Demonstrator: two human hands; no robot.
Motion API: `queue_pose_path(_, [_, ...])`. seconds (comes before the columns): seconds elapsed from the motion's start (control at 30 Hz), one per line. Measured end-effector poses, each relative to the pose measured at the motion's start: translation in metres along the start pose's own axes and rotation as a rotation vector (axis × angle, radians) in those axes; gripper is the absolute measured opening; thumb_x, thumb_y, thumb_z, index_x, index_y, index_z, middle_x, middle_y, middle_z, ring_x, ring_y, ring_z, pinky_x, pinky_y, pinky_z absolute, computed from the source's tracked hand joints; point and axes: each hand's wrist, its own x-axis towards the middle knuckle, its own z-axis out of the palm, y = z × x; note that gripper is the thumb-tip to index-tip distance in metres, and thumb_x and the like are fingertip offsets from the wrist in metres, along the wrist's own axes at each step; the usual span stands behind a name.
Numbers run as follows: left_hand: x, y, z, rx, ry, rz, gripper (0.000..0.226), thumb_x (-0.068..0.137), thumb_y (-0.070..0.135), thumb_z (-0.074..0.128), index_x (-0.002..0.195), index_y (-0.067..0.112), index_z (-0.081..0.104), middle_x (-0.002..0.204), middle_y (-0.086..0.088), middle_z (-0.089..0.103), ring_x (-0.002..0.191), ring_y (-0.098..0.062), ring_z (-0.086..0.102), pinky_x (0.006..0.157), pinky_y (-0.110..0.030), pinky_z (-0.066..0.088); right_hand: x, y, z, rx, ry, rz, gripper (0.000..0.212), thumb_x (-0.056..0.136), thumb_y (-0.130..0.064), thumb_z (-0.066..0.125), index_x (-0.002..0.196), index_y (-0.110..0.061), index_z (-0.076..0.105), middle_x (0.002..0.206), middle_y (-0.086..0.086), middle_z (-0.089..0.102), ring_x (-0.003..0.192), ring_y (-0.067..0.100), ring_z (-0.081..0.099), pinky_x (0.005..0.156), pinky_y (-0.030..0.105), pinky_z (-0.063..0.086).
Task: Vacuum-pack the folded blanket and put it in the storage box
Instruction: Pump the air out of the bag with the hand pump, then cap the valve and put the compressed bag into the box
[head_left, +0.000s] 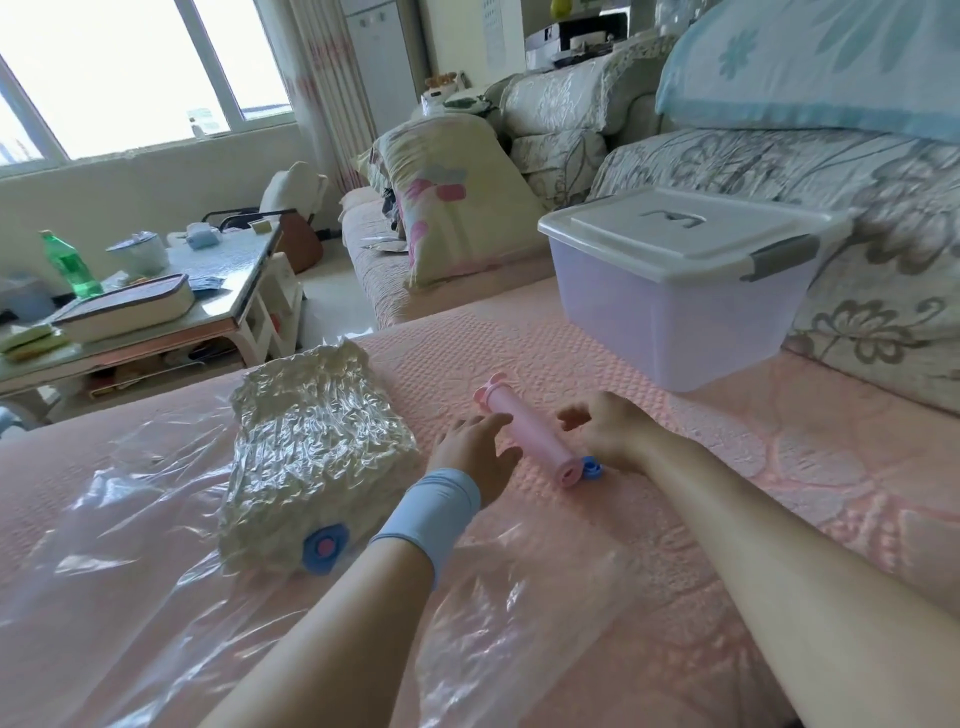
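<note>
The blanket (311, 447) sits in the lower left of the centre of the head view, shrunk into a tight, wrinkled block inside a clear vacuum bag (156, 582). The loose plastic of the bag spreads flat over the pink quilted cover (779, 467) towards the bottom left of the frame. A blue valve (324, 545) with a pink middle shows on the near face of the block.

Just right of the blanket a pink hand pump (524, 431) lies on its side on the cover, its handle end pointing up the frame. A small blue cap (592, 469) rests against its near end.

The left hand (478, 452), with a pale blue wristband (436, 509) below it, lies between blanket and pump. Its fingers are stretched out and slightly spread, the tips at the pump's side, and they grip nothing. The right hand (608, 431) is on the other side of the pump with fingers loosely bent and nothing held (whether it touches the pump cannot be told).

The storage box (675, 322) stands in the upper right, well apart from the blanket, translucent with its white lid (691, 234) on and a grey latch showing at one end. It stands in front of a flowered sofa back (857, 291).

At the left edge stands a low table (218, 317) carrying a green bottle (70, 265).
</note>
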Motion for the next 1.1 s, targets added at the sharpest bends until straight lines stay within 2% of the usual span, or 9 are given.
queue_pose_path(0.13, [-0.02, -0.008, -0.006, 0.017, 0.072, 0.033, 0.047, 0.094, 0.039, 0.053, 0.139, 0.034, 0.042, 0.142, 0.006, 0.048, 0.133, -0.02, 0.039, 0.112, -0.042, 0.03, -0.012, 0.008, 0.001, -0.303, -0.1, 0.012, 0.026, 0.084, -0.012, 0.065, 0.105, -0.022, 0.076, 0.105, -0.004, 0.073, 0.094, 0.016, 0.064, 0.077, 0.024, 0.044])
queue_pose_path(0.27, [-0.042, -0.022, -0.016, 0.036, 0.08, 0.027, 0.046, 0.094, 0.038, 0.053, 0.139, 0.035, 0.042, 0.143, 0.007, 0.046, 0.132, -0.02, 0.04, 0.112, -0.043, 0.031, -0.019, 0.0, 0.009, -0.461, -0.062, 0.037, 0.02, 0.084, -0.005, 0.061, 0.093, -0.018, 0.073, 0.093, 0.007, 0.067, 0.088, 0.025, 0.063, 0.071, 0.027, 0.044])
queue_pose_path(0.37, [-0.054, -0.042, -0.032, -0.024, 0.128, 0.015, 0.043, 0.095, 0.031, 0.052, 0.138, 0.031, 0.045, 0.141, 0.006, 0.048, 0.128, -0.021, 0.045, 0.11, -0.039, 0.036, -0.017, -0.027, 0.005, -0.543, 0.066, 0.033, 0.021, 0.087, -0.002, 0.057, 0.105, -0.007, 0.067, 0.115, 0.014, 0.057, 0.108, 0.035, 0.061, 0.085, 0.033, 0.051])
queue_pose_path(0.47, [-0.062, -0.06, -0.052, -0.185, 0.277, 0.001, 0.032, 0.094, 0.016, 0.054, 0.124, 0.024, 0.058, 0.124, 0.002, 0.057, 0.108, -0.02, 0.059, 0.098, -0.037, 0.047, -0.018, -0.072, 0.012, -0.547, 0.213, -0.072, 0.027, 0.097, -0.01, 0.052, 0.121, -0.002, 0.062, 0.131, 0.016, 0.042, 0.114, 0.034, 0.055, 0.096, 0.04, 0.049])
queue_pose_path(0.53, [-0.067, -0.077, -0.062, -0.258, 0.417, -0.014, 0.028, 0.09, 0.007, 0.055, 0.115, 0.019, 0.062, 0.116, 0.0, 0.059, 0.096, -0.02, 0.061, 0.089, -0.037, 0.052, -0.024, -0.106, 0.034, -0.452, 0.188, -0.239, 0.026, 0.102, -0.019, 0.052, 0.121, -0.007, 0.064, 0.128, 0.013, 0.045, 0.112, 0.03, 0.054, 0.098, 0.039, 0.047])
queue_pose_path(0.6, [-0.074, -0.095, -0.071, -0.262, 0.467, -0.044, 0.031, 0.089, 0.006, 0.057, 0.117, 0.018, 0.061, 0.119, -0.002, 0.057, 0.102, -0.022, 0.06, 0.092, -0.035, 0.05, -0.03, -0.135, 0.065, -0.384, 0.072, -0.374, 0.026, 0.103, -0.025, 0.053, 0.123, -0.012, 0.063, 0.123, 0.008, 0.051, 0.111, 0.026, 0.054, 0.099, 0.037, 0.046])
queue_pose_path(0.77, [-0.097, -0.173, -0.079, 0.252, 0.036, -0.254, 0.081, 0.079, 0.064, 0.056, 0.148, 0.037, 0.024, 0.158, 0.003, 0.021, 0.145, -0.023, 0.021, 0.118, -0.043, 0.02, -0.023, -0.173, 0.134, -0.296, -0.091, -0.351, 0.021, 0.102, -0.023, 0.056, 0.12, -0.012, 0.061, 0.117, 0.007, 0.059, 0.103, 0.023, 0.059, 0.088, 0.034, 0.05])
queue_pose_path(0.9, [-0.102, -0.214, -0.075, 0.179, 0.018, -0.174, 0.088, 0.082, 0.057, 0.062, 0.151, 0.038, 0.012, 0.161, 0.006, 0.011, 0.148, -0.018, 0.006, 0.121, -0.037, 0.009, -0.013, -0.179, 0.159, -0.244, -0.038, -0.317, 0.023, 0.102, -0.025, 0.056, 0.122, -0.013, 0.061, 0.116, 0.01, 0.064, 0.103, 0.024, 0.061, 0.085, 0.03, 0.048])
queue_pose_path(1.1, [-0.096, -0.222, -0.076, 0.236, 0.055, -0.225, 0.091, 0.08, 0.057, 0.065, 0.151, 0.025, 0.019, 0.156, 0.004, 0.025, 0.144, -0.021, 0.02, 0.118, -0.036, 0.021, 0.003, -0.17, 0.169, -0.196, -0.04, -0.348, 0.017, 0.1, -0.025, 0.058, 0.115, -0.018, 0.064, 0.113, 0.005, 0.064, 0.098, 0.02, 0.059, 0.08, 0.028, 0.042])
